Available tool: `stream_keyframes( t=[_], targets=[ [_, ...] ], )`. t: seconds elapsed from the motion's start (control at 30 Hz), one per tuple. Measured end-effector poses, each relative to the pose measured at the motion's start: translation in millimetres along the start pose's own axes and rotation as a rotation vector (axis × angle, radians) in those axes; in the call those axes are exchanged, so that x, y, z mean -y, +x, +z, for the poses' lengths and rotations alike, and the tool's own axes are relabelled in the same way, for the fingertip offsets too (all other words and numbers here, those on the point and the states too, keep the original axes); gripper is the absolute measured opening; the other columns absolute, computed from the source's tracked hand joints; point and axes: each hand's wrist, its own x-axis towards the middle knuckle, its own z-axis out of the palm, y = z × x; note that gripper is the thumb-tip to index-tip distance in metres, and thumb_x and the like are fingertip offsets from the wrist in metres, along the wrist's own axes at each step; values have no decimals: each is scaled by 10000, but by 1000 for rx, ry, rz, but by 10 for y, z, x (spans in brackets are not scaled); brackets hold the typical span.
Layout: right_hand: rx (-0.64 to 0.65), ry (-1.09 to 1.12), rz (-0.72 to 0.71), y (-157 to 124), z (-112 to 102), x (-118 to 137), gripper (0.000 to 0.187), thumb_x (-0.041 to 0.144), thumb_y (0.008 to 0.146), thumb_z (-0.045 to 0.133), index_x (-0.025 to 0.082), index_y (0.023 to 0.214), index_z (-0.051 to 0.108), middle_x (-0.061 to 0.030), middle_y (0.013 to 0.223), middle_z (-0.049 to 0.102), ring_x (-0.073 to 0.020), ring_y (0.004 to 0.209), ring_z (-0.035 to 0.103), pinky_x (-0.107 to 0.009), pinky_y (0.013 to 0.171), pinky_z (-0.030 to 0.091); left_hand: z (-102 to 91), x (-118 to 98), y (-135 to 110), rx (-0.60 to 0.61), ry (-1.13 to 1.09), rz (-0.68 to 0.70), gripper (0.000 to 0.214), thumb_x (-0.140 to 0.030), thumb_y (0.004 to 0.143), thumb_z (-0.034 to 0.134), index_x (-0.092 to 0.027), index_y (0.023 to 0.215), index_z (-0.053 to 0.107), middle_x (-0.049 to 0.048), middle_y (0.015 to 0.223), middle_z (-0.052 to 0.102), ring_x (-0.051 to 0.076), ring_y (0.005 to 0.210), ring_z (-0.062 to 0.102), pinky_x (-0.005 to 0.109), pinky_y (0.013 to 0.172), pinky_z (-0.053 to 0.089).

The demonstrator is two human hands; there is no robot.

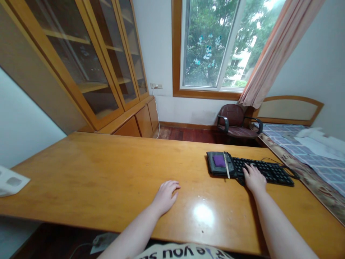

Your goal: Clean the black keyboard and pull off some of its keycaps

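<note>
My left hand [165,196] lies palm down on the bare wooden desk [107,172], fingers loosely curled and apart, holding nothing. My right hand [254,178] rests flat on the left end of a black keyboard [269,172], fingers stretched over the keys. Just left of the keyboard lies a dark notebook [219,164] with a purple pad [219,160] and a pale pen [226,166] on top of it. A thin black cable runs from the keyboard's far side.
Paper [10,181] lies at the desk's far left edge. A brown armchair [237,122] stands under the window. A bed with a checked cover [309,151] runs along the right. Glass-door cabinets [88,64] line the left wall.
</note>
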Motion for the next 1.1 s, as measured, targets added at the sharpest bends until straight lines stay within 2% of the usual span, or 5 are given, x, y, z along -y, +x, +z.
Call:
stream_keyframes(
  t=[0.37, 0.63, 0.8, 0.97, 1.1],
  targets=[
    [130, 21, -124, -733, -223, 1147, 508, 443, 910, 249, 261, 1368, 370, -62, 1444, 333, -264, 1312, 288, -446, 985, 281, 80, 167, 16, -235, -73, -108, 277, -250, 822, 459, -184, 1057, 589, 97, 1169, 575, 216, 1121, 510, 420, 989, 395],
    [267, 267, -295, -1181, -296, 1825, 535, 460, 868, 371, 199, 1331, 437, -105, 1435, 339, -298, 1323, 272, -489, 1017, 245, 96, 324, -20, -515, -119, -338, 469, -358, 859, 428, -184, 1294, 416, 137, 1401, 357, 253, 1318, 299, 458, 1083, 254],
    [214, 665, -458, -1116, -365, 1593, 529, 472, 840, 421, 196, 1287, 484, -99, 1410, 383, -237, 1281, 367, -395, 1057, 273, -18, 558, -104, -642, -236, -557, 550, -431, 865, 395, -170, 1345, 337, 164, 1469, 214, 259, 1360, 208, 431, 1105, 194],
    [34, 516, -34, -884, -263, 991, 640, 483, 814, 410, 25, 1257, 471, -236, 1309, 454, -324, 1237, 403, -440, 1038, 291, -212, 855, -181, -501, -474, -564, 520, -403, 897, 296, -198, 1375, 271, 149, 1405, 373, 203, 1281, 382, 383, 1051, 318],
    [57, 582, -7, -845, -164, 821, 678, 503, 780, 456, 43, 1278, 432, -220, 1259, 507, -316, 1183, 465, -420, 1011, 337, -340, 911, -100, -331, -273, -477, 529, -406, 875, 352, -186, 1356, 327, 128, 1354, 457, 231, 1306, 337, 502, 1102, 95]
  ],
)
